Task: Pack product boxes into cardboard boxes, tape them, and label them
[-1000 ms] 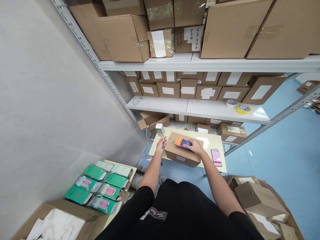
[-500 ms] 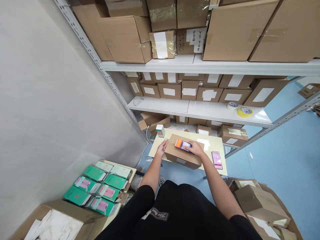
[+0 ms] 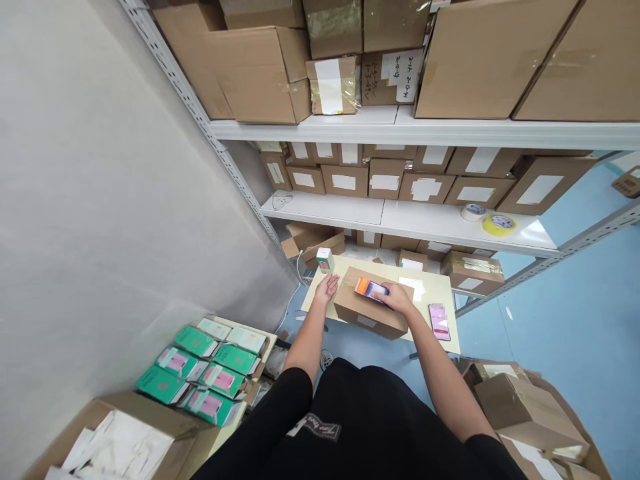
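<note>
A brown cardboard box (image 3: 367,319) sits on the pale yellow table (image 3: 440,347) in front of me. My right hand (image 3: 397,297) is closed on a flat orange and blue packet (image 3: 364,287) with a whitish front, just over the box's top. To the left of the box is my left hand (image 3: 327,288), palm turned up, fingers apart, with nothing visible in it. Behind that hand stands a small white and green box (image 3: 325,259). A phone (image 3: 439,321) with a pink screen lies at the table's right side, near white papers (image 3: 413,287).
A shelf rack (image 3: 345,208) full of labelled cartons rises beyond the table. Two tape rolls (image 3: 499,224) lie on its middle shelf. Green and pink boxes (image 3: 220,378) cover a side table at lower left. A large carton of boxes (image 3: 530,410) stands at lower right.
My left hand has opened somewhat beside the box. My right hand keeps the packet over the box top. The whole view has shifted slightly.
</note>
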The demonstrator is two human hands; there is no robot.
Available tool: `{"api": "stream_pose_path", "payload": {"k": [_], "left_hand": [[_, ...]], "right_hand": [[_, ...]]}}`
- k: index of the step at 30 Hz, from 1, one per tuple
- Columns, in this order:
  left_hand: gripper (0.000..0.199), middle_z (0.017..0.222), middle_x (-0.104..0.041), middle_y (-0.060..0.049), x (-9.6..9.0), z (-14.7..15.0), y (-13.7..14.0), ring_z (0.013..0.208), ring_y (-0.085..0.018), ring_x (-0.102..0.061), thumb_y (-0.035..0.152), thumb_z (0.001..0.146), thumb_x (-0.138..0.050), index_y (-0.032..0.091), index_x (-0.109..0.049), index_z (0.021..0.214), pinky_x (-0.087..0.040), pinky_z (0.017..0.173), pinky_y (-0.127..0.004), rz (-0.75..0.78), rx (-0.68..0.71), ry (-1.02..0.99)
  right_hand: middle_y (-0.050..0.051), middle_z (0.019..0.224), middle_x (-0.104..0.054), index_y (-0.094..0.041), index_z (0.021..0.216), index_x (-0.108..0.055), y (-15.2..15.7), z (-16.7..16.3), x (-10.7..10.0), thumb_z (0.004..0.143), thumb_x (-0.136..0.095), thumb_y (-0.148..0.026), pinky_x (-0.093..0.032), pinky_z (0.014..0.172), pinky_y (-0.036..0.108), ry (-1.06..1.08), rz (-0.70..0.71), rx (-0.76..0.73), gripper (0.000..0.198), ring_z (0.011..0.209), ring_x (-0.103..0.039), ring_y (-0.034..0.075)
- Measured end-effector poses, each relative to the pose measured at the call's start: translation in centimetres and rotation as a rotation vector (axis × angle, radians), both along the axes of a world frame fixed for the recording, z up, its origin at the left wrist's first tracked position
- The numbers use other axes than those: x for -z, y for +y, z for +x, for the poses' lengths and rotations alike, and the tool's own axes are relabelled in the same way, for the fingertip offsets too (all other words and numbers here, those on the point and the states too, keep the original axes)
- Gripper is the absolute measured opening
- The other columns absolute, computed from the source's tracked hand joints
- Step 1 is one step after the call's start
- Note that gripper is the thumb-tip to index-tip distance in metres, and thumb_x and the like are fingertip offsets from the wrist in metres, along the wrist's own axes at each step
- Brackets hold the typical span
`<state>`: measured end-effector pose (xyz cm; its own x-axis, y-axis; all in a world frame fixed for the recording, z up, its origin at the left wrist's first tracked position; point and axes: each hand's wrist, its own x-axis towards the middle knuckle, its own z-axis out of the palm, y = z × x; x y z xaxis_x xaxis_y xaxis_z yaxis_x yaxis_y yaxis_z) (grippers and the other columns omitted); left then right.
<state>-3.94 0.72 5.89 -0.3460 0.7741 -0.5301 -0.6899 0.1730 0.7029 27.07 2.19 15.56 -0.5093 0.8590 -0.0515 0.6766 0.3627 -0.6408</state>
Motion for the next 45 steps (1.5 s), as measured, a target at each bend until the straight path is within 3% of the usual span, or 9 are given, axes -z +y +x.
{"api": "stream_pose_path", "payload": {"k": [6, 16, 25, 30, 33, 39, 45], "left_hand": [[0.025, 0.088, -0.078, -0.007, -1.8, -0.5, 0.2, 0.084, -0.014, -0.074, 0.035, 0.081, -0.083, 0.019, -0.066, 0.089, -0.053, 0.08, -0.022, 0.072, -0.088, 0.141], [0.016, 0.088, -0.076, -0.008, -4.6, -1.7, 0.2, 0.088, -0.016, -0.073, 0.027, 0.079, -0.082, 0.018, -0.069, 0.08, -0.057, 0.086, -0.027, 0.149, -0.15, 0.207], [0.021, 0.062, -0.071, -0.005, -6.6, -2.6, -0.2, 0.069, -0.018, -0.072, 0.03, 0.07, -0.091, 0.016, -0.075, 0.069, -0.055, 0.067, -0.025, 0.097, -0.128, 0.398], [0.019, 0.069, -0.075, -0.006, -7.5, -2.3, -0.3, 0.072, -0.018, -0.074, 0.03, 0.072, -0.089, 0.017, -0.075, 0.07, -0.06, 0.072, -0.027, 0.153, -0.162, 0.458], [0.021, 0.075, -0.076, -0.007, -7.8, -1.6, -0.1, 0.074, -0.018, -0.075, 0.03, 0.073, -0.088, 0.017, -0.073, 0.07, -0.061, 0.075, -0.027, 0.175, -0.196, 0.426], [0.03, 0.071, -0.075, -0.005, -8.6, -1.2, -0.1, 0.073, -0.018, -0.073, 0.04, 0.072, -0.088, 0.019, -0.067, 0.066, -0.06, 0.066, -0.026, 0.208, -0.2, 0.448], [0.047, 0.061, -0.068, -0.001, -9.3, -1.5, -0.1, 0.074, -0.02, -0.075, 0.037, 0.069, -0.09, 0.023, -0.047, 0.054, -0.06, 0.067, -0.028, 0.249, -0.252, 0.452]], "right_hand": [[0.006, 0.08, -0.074, -0.023, 0.087, -0.072, -0.1, -0.2, -0.3, 0.088, -0.059, -0.068, -0.035, 0.062, 0.028, 0.005, -0.008, -0.002, 0.047, 0.072, -0.063, 0.022], [0.005, 0.08, -0.074, -0.022, 0.085, -0.073, 0.1, 0.3, -0.1, 0.087, -0.062, -0.066, -0.04, 0.064, 0.028, 0.082, -0.029, 0.008, 0.046, 0.073, -0.064, 0.023], [0.006, 0.08, -0.074, -0.022, 0.086, -0.073, -0.3, 0.3, -0.2, 0.088, -0.06, -0.064, -0.041, 0.065, 0.029, 0.095, -0.031, 0.017, 0.045, 0.071, -0.063, 0.023], [0.005, 0.08, -0.074, -0.022, 0.087, -0.073, -0.4, 0.2, -0.1, 0.087, -0.061, -0.065, -0.041, 0.066, 0.029, 0.102, -0.023, 0.034, 0.044, 0.073, -0.064, 0.023], [0.005, 0.082, -0.075, -0.022, 0.088, -0.074, -0.4, 0.1, 0.0, 0.087, -0.062, -0.065, -0.042, 0.067, 0.03, 0.115, -0.03, 0.031, 0.044, 0.074, -0.065, 0.024], [0.006, 0.086, -0.076, -0.021, 0.092, -0.075, -0.4, 0.3, 0.1, 0.087, -0.062, -0.065, -0.044, 0.068, 0.03, 0.137, -0.045, 0.042, 0.046, 0.077, -0.066, 0.024], [0.006, 0.084, -0.076, -0.022, 0.092, -0.075, -0.6, 0.2, 0.1, 0.085, -0.064, -0.067, -0.043, 0.067, 0.03, 0.13, -0.054, 0.056, 0.046, 0.076, -0.066, 0.024]]}}
